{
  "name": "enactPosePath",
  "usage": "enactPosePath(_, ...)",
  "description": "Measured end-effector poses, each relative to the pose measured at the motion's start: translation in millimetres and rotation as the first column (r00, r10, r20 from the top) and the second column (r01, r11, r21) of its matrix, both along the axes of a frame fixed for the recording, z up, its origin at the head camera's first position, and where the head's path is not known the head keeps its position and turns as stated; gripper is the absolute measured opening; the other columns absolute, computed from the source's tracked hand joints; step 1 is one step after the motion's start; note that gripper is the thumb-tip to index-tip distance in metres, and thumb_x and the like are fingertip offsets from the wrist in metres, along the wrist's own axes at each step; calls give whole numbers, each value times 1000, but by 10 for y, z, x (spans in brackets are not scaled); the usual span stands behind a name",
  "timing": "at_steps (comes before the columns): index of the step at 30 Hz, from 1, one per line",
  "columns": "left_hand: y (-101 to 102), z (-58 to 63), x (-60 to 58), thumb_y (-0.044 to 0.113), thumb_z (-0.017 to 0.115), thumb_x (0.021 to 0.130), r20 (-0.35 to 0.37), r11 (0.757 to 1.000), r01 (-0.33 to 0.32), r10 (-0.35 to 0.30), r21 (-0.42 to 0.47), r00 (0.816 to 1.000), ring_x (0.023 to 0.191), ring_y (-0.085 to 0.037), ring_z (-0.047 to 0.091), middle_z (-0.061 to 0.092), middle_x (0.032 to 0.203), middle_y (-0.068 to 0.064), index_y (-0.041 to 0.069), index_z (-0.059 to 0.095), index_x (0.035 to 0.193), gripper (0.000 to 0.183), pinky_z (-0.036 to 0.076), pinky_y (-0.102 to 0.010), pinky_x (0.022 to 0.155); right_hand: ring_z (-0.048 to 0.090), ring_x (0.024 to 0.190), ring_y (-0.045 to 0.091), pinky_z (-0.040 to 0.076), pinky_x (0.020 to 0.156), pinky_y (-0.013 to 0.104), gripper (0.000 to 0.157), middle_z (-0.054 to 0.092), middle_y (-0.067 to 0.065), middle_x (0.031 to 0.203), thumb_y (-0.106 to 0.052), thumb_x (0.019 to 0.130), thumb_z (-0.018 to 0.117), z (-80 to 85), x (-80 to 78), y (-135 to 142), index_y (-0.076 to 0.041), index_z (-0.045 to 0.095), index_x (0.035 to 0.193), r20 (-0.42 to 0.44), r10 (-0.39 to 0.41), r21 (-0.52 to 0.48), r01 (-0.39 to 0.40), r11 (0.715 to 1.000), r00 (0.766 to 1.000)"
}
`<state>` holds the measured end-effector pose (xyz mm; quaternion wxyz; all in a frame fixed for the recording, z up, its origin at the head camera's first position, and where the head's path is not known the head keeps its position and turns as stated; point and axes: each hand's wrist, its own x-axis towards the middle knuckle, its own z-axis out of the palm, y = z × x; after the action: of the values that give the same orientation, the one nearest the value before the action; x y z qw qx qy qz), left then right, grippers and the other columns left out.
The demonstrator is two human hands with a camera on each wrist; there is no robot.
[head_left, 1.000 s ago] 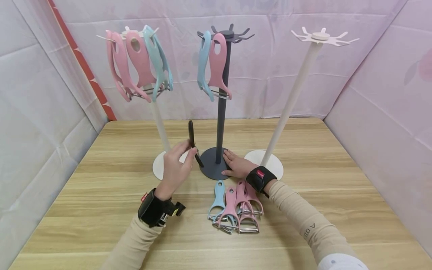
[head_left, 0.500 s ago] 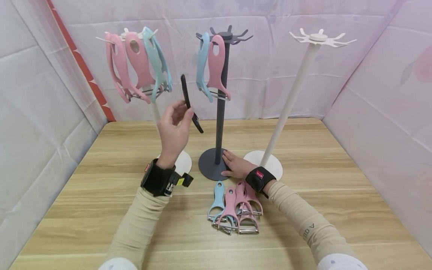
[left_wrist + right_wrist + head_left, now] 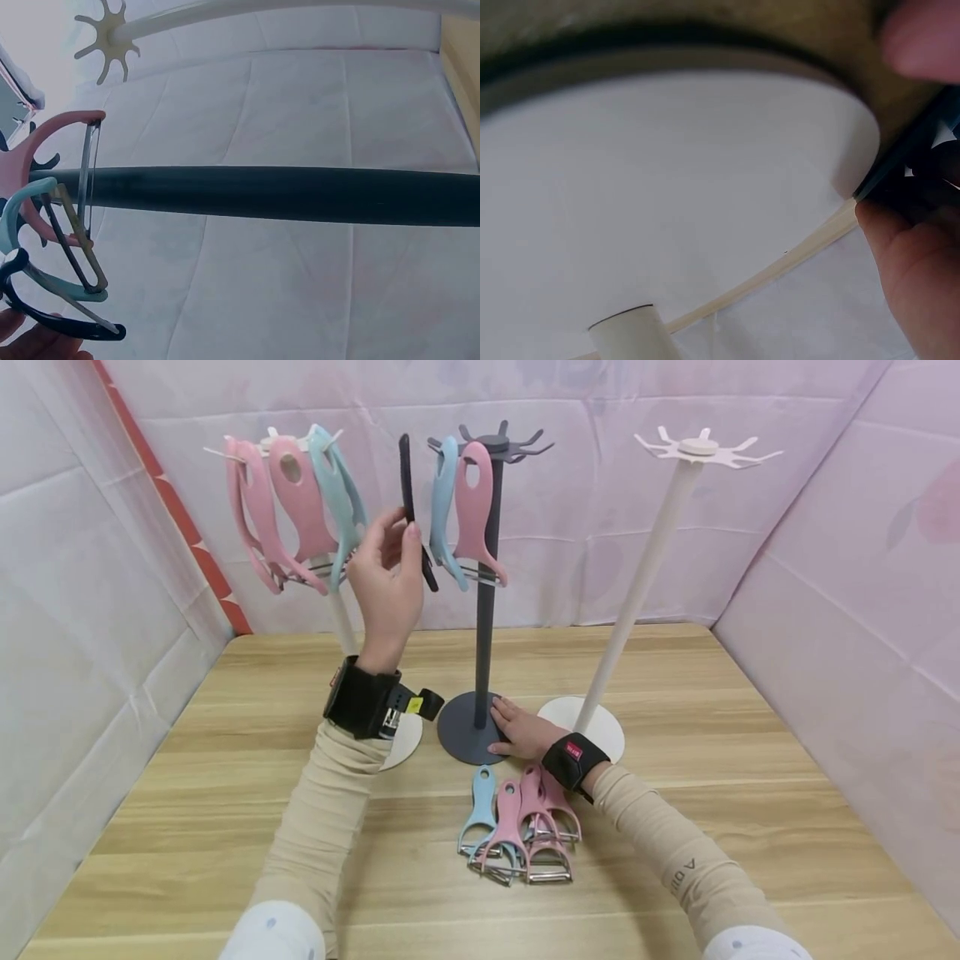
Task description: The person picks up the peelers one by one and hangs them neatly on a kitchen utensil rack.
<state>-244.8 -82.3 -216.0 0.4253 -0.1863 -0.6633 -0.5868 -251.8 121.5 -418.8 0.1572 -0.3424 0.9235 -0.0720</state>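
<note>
Beside the dark-grey, round-based stand (image 3: pixel 486 627), left hand (image 3: pixel 387 581) pinches a black Y-shaped peeler (image 3: pixel 407 481); right hand (image 3: pixel 525 730) touches base (image 3: pixel 457 733), fingers straight!

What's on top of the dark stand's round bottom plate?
On the round plate, the dark pole stands up, and the right hand rests at one edge. The bit under that hand is covered, so it can't be seen.

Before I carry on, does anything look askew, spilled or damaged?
No spill or damage shows. The one untidy spot is the jumbled heap of pink and light-blue Y-shaped peelers overlapping on the wood-grain table. The tall white stand at right appears to lean, perhaps only from the camera angle.
</note>
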Motion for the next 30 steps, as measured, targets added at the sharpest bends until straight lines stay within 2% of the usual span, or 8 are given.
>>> enactPosePath(4,18,55,-46,7,50,93,15,1000,-5,6,-25,1000,84,-21,61,65,100,-18,-7,56,117,29,48,-25,76,6,136,35,18,108,40,73,8,25,148,-37,93,49,-6,7,1,9,19,140,-1,5,-3,-5,1000,1000)
enactPosePath(14,73,116,-159,7,50,93,42,998,27,-24,-60,999,91,-19,60,64,105,-16,-4,57,118,28,47,-25,80,6,136,35,19,108,40,72,8,25,148,-36,94,48,81,61,-24,10,18,140,0,-1,7,1,1000,1000)
enactPosePath(19,76,104,-173,6,49,94,51,997,48,-45,-63,998,90,-20,59,63,104,-16,-5,56,119,29,46,-23,78,5,136,35,18,108,40,73,7,25,148,-36,93,49,79,50,-17,10,17,140,9,-4,6,4,1000,1000)
enactPosePath(25,65,86,-168,7,46,95,132,996,84,-80,-31,988,96,-19,57,61,110,-15,-2,53,122,30,45,-24,81,5,136,35,19,108,40,73,7,25,148,-38,93,49,43,13,-3,9,18,140,-1,4,6,-4,1000,1000)
enactPosePath(30,48,55,-146,8,41,97,188,992,123,-120,-4,975,106,-15,54,57,118,-14,-1,48,127,33,42,-23,89,6,136,34,20,107,39,74,8,25,148,-39,93,49,40,9,1,9,19,140,-8,11,9,-11,1000,1000)
